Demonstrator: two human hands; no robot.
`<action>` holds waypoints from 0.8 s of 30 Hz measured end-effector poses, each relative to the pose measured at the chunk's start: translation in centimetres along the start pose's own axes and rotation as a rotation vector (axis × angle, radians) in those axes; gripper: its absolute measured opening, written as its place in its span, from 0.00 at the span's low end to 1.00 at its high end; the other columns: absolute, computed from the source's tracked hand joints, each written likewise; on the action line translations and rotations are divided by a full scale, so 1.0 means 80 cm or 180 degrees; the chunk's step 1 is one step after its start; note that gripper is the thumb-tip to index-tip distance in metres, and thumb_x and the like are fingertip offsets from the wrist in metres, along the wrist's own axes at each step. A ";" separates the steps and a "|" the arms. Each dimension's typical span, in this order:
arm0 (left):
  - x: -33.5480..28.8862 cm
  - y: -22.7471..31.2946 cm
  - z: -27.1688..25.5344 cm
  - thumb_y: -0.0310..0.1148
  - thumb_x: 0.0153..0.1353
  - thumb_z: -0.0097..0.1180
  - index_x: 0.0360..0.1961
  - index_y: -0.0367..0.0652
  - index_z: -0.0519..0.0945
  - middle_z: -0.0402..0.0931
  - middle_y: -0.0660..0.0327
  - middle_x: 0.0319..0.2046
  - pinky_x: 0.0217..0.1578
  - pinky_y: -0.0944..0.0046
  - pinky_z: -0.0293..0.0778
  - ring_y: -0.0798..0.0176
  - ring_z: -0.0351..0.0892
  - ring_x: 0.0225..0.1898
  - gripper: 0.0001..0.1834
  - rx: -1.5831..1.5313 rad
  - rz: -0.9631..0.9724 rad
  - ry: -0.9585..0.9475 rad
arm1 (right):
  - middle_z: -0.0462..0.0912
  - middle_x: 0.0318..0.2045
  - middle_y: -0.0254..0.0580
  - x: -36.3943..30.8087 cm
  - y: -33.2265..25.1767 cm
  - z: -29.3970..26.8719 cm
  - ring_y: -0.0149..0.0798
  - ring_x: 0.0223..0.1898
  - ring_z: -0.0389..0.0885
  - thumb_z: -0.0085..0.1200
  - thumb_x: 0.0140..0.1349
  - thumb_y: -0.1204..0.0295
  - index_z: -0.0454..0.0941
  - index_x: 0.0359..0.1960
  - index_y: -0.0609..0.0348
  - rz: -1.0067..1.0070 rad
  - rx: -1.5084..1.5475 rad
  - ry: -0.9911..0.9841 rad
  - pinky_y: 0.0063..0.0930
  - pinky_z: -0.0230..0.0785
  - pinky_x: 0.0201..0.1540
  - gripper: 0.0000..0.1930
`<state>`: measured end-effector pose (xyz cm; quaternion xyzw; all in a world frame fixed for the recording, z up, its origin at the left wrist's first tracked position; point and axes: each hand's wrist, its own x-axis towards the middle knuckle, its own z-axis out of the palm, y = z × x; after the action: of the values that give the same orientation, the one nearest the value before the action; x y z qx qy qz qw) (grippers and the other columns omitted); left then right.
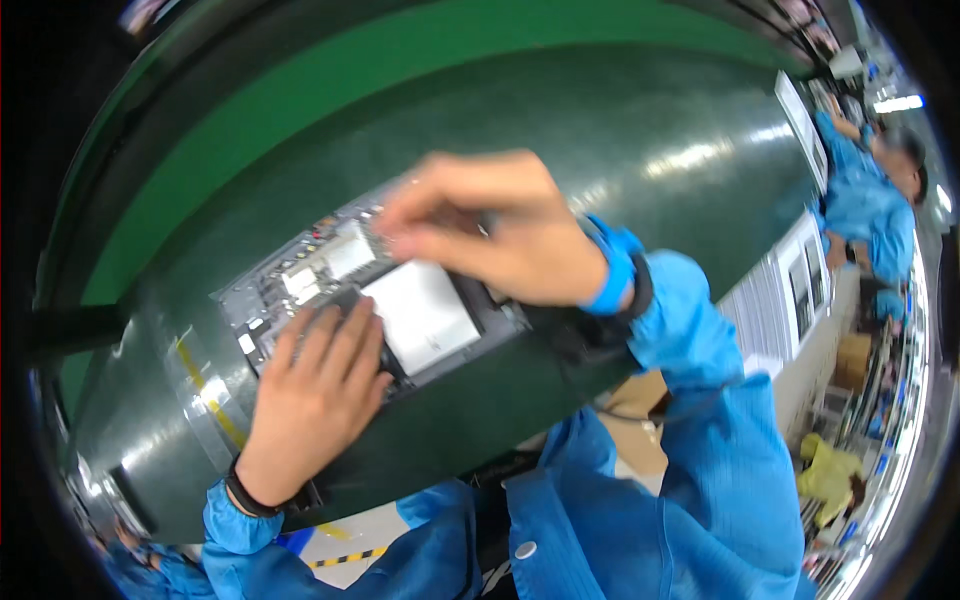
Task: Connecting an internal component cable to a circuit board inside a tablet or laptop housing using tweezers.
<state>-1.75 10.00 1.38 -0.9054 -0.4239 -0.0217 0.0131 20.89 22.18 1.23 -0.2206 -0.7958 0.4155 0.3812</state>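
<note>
An opened flat electronic device, perhaps a laptop base, lies slanted on the green work table. Bare circuit parts, small silvery shields and a white rectangular panel show inside it. My left hand rests over its near left part, fingers stretched out and fairly flat, its fingertips beside the white panel. Above the far edge is my right hand, somewhat blurred, with thumb and fingers drawn together near the circuit parts. Whatever may be between those fingertips is hidden.
Yellow tape crosses the green table left of the device. Stacked white panels stand at the table's right end. A person in blue works beyond them. A cardboard box sits below the near edge.
</note>
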 end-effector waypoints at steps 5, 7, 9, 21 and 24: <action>-0.013 -0.001 0.022 0.41 0.51 0.62 0.48 0.38 0.81 0.76 0.53 0.52 0.57 0.50 0.69 0.53 0.75 0.51 0.24 0.0191 0.0212 0.0281 | 0.84 0.40 0.33 -0.041 0.001 0.015 0.29 0.23 0.81 0.59 0.54 0.71 0.82 0.46 0.46 -0.1091 -0.1962 -0.1075 0.21 0.70 0.19 0.16; -0.022 -0.004 0.020 0.41 0.52 0.61 0.48 0.39 0.81 0.76 0.56 0.49 0.56 0.51 0.70 0.55 0.75 0.49 0.24 0.0245 0.0214 0.0234 | 0.84 0.46 0.36 -0.040 -0.001 0.030 0.26 0.25 0.81 0.59 0.55 0.69 0.81 0.44 0.49 -0.1220 -0.2011 -0.1240 0.18 0.69 0.21 0.13; -0.026 -0.009 0.022 0.41 0.53 0.59 0.48 0.41 0.82 0.76 0.58 0.47 0.55 0.52 0.71 0.57 0.75 0.47 0.23 0.0291 0.0161 0.0317 | 0.84 0.49 0.37 -0.035 -0.004 0.036 0.25 0.26 0.81 0.59 0.58 0.66 0.80 0.45 0.49 -0.1153 -0.2082 -0.1358 0.16 0.68 0.22 0.13; -0.020 -0.019 0.021 0.40 0.56 0.55 0.42 0.43 0.84 0.78 0.59 0.44 0.50 0.55 0.73 0.59 0.76 0.44 0.17 0.0453 0.0323 0.0357 | 0.82 0.54 0.45 -0.025 0.016 0.049 0.26 0.22 0.79 0.63 0.56 0.59 0.77 0.46 0.54 -0.1032 -0.2163 -0.1597 0.15 0.65 0.20 0.19; -0.019 -0.020 0.023 0.40 0.57 0.55 0.40 0.43 0.83 0.79 0.57 0.48 0.50 0.55 0.73 0.58 0.77 0.46 0.15 0.0413 0.0331 0.0373 | 0.82 0.54 0.44 -0.025 0.018 0.050 0.25 0.22 0.79 0.63 0.56 0.60 0.77 0.46 0.54 -0.0971 -0.2196 -0.1604 0.15 0.65 0.20 0.19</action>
<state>-3.94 9.95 -0.55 -0.9206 -0.3753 -0.0463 0.0976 19.04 19.66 -2.23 -0.1070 -0.9791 0.1059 0.1367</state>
